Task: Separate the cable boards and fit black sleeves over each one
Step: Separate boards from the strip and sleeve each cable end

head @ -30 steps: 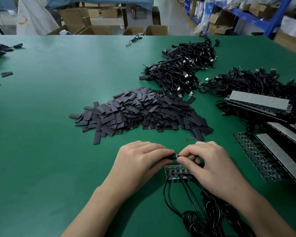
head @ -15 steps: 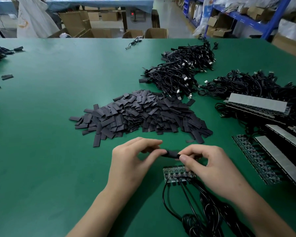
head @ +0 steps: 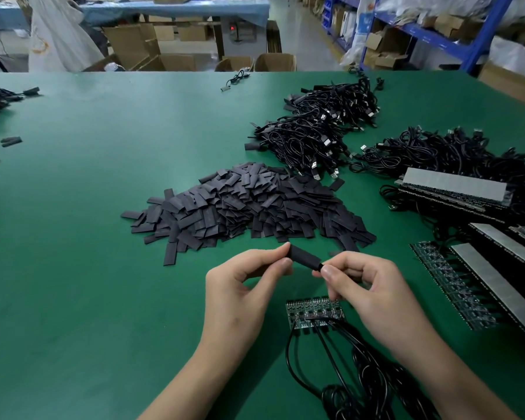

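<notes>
I count 1 left hand (head: 240,286) | 1 right hand (head: 367,286) | 1 held sleeve (head: 305,257) | 1 sleeve pile (head: 249,207) | 2 big cable heaps (head: 319,128) (head: 455,156) | 1 board strip (head: 312,312)

green table (head: 103,268), black sleeves (head: 249,204), black cables (head: 315,131), blue shelving (head: 485,34)

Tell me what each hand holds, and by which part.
Both hold one short black tubular sleeve: left hand pinches its left end, right hand pinches its right end.

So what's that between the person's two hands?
One black sleeve, shown in the head view. The left hand pinches one end and the right hand pinches the other, holding it above the green table.
</notes>
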A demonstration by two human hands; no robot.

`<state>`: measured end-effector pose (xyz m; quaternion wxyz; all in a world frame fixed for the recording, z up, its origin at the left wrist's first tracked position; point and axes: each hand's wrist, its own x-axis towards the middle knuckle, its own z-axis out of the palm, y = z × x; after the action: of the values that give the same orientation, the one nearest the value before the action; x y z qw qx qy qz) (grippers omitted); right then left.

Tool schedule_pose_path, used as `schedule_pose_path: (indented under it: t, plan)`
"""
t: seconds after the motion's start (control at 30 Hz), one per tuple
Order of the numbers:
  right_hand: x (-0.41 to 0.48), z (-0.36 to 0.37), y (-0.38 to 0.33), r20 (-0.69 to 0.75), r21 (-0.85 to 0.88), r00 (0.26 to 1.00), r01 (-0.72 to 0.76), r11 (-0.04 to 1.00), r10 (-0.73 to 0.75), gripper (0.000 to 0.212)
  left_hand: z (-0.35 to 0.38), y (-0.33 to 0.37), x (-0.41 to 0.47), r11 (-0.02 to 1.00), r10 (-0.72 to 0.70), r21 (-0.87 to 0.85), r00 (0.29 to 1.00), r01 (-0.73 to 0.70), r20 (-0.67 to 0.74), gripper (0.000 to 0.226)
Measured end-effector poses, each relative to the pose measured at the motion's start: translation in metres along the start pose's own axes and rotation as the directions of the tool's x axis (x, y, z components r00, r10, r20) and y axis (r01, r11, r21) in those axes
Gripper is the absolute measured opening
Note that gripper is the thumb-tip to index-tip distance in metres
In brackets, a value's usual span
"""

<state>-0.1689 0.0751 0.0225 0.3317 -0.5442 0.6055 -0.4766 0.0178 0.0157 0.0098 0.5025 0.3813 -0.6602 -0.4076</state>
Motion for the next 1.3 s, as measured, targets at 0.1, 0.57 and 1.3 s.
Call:
schedule_pose_path:
  t: [0.1, 0.57, 1.3]
  plan:
    - [0.000, 0.001, 0.002, -0.003, -0.018, 1.000, 0.003, 1.000, -0.003, 0.014, 0.001, 0.001, 0.000, 1.000, 0.024, -0.006, 1.000, -0.024, 0.014, 0.021]
    - [-0.004, 0.003, -0.003, 0.030, -0.167, 0.999, 0.023, 0.986, -0.018, 0.021, 0.004, 0.003, 0.000, 0.965, -0.092, -0.244, 0.995, 0.098, 0.034, 0.011]
    - [0.045, -0.043, -0.037, -0.111, -0.464, 0.974, 0.126, 0.877, -0.199, 0.018, -0.018, -0.003, 0.008, 0.758, -0.086, 0.572, 0.822, -0.313, 0.563, 0.071]
